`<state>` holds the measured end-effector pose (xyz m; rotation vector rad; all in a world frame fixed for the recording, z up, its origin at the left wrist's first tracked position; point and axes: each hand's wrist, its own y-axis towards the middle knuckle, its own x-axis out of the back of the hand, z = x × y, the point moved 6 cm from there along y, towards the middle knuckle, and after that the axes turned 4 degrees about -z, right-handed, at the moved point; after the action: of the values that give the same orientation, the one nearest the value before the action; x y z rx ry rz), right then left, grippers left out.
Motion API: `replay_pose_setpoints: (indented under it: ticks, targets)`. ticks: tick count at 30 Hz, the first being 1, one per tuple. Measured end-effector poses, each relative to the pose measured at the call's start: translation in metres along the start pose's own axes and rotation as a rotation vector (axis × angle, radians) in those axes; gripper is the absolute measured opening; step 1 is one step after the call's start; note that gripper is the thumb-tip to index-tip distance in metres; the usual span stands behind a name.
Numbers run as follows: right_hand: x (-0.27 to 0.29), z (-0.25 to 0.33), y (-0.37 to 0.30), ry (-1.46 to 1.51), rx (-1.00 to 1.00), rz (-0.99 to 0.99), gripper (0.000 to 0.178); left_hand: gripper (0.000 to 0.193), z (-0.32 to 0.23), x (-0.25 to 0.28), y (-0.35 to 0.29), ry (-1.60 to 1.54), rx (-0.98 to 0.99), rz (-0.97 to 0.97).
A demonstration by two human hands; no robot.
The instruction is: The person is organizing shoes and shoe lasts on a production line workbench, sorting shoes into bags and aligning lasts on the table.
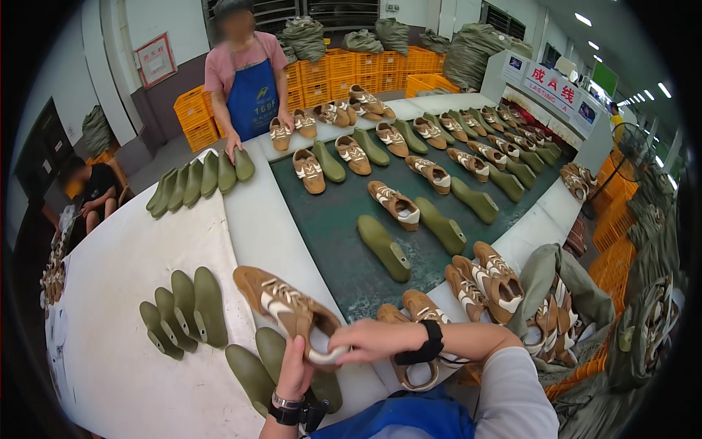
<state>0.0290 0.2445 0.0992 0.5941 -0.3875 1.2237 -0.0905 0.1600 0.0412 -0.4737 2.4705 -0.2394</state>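
A brown sneaker [281, 300] with white stripes and laces is held up in front of me, toe pointing to the far left. Its sole side rests against my left hand [294, 369], whose fingers grip it near the heel. My right hand [374, 339] reaches across from the right, fingers closed on the heel collar at the shoe's opening. The inside of the shoe is mostly hidden. Below it, green shoe lasts [247, 377] lie on the white table [139, 241], partly covered by my left wrist. More brown sneakers [423, 306] stand just right of my right hand.
A dark green conveyor belt [322, 241] carries rows of sneakers and lasts. Across the table, a person in a blue apron [252, 95] touches a row of lasts [191, 181]. At right are an open sack of shoes [559, 314], orange crates [613, 274] and a fan [633, 150].
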Motion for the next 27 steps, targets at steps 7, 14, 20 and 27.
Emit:
replay_pose_setpoints:
  ticks: [7,14,20,27]
  targets:
    - [0.075,-0.170,0.031,-0.509,-0.404,-0.329,0.027,0.043,0.004,0.031,-0.008,0.444,0.002,-0.009]
    - [0.071,-0.309,0.053,-0.375,-0.645,-0.403,0.065,0.035,-0.002,0.083,-0.058,0.628,-0.118,-0.298]
    - [0.040,-0.241,0.053,-0.322,-0.406,-0.231,0.043,0.047,-0.021,0.102,-0.096,1.587,-0.511,-0.510]
    - [-0.075,-0.060,0.000,-0.263,-0.171,0.324,0.046,0.060,0.017,0.166,-0.120,1.226,-0.426,-0.726]
